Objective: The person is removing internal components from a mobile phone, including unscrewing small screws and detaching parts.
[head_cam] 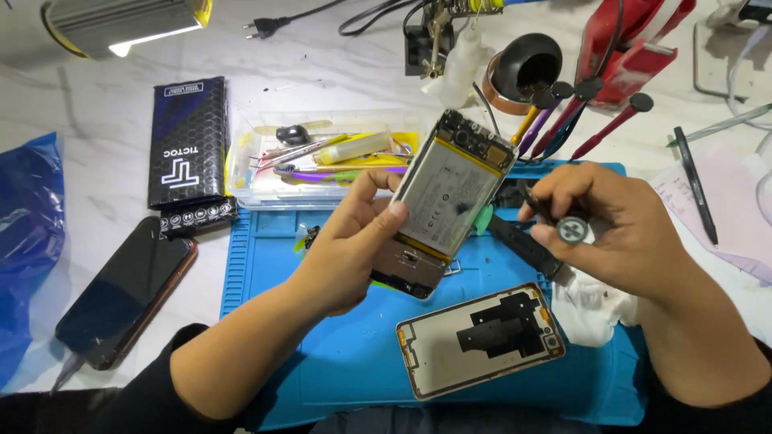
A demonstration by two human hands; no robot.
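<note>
blue bag point(28, 233): far left edge, cut off by the frame; contents can't be made out.
dark phone point(125, 293): left of the mat, screen up, lying on the white table point(104, 120); a cable end at its near corner, partly cut off.
black box point(189, 145): flat carton just beyond the dark phone, closed, contents hidden.
clear tray point(245, 173): far edge of the mat; holds tweezers, a yellowish tube, a purple tool and a small black piece, all piled up, hard to separate.
blue mat point(354, 362): centre, near edge hidden by the sleeves.
left hand point(354, 241): clenched round the opened phone, thumb on its left edge, fingers behind it and hidden.
opened phone point(446, 201): back off, held tilted above the mat in the left hand, centre of scene; battery and circuit board face up, lower part shadowed.
back cover point(480, 339): lies inside-up on the mat, near and right of the opened phone, apart from both hands.
black pot point(527, 64): far, open mouth, inside dark, nothing readable.
right hand point(611, 225): right of the opened phone, fingers closed on a screwdriver point(555, 219); tip near the phone's right edge, contact unclear.
white cloth point(591, 309): under the right hand, partly hidden.
red stand point(631, 48): far right, cut off at the top.
</note>
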